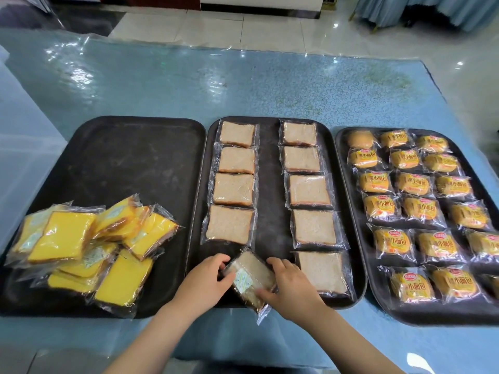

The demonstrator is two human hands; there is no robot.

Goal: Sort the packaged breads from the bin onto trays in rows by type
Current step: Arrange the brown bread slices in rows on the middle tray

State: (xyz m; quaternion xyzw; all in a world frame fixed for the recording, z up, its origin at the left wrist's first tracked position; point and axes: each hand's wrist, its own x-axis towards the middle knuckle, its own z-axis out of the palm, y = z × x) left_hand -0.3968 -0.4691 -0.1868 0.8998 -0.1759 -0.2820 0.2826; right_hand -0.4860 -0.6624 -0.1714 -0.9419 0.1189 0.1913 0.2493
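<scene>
Fingers (272,264) of both hands pinching brown bread packet (249,276), lower centre; light, soft, slippery film, best held by edges.

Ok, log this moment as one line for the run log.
step: placing brown slice packet | left hand: gripping it | right hand: gripping it | where: middle tray near edge, left column | yellow slices: unsorted pile, left tray

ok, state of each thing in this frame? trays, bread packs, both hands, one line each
left tray: mostly bare, unsorted heap at near end
yellow bread packs: piled, overlapping, not in rows
middle tray: two rows of flat packs
left row: four packs, near slot open
right row: five packs
held brown bread pack: tilted, label up, not yet laid
right tray: bun packs in rows
left hand: grips held pack
right hand: grips held pack
</scene>
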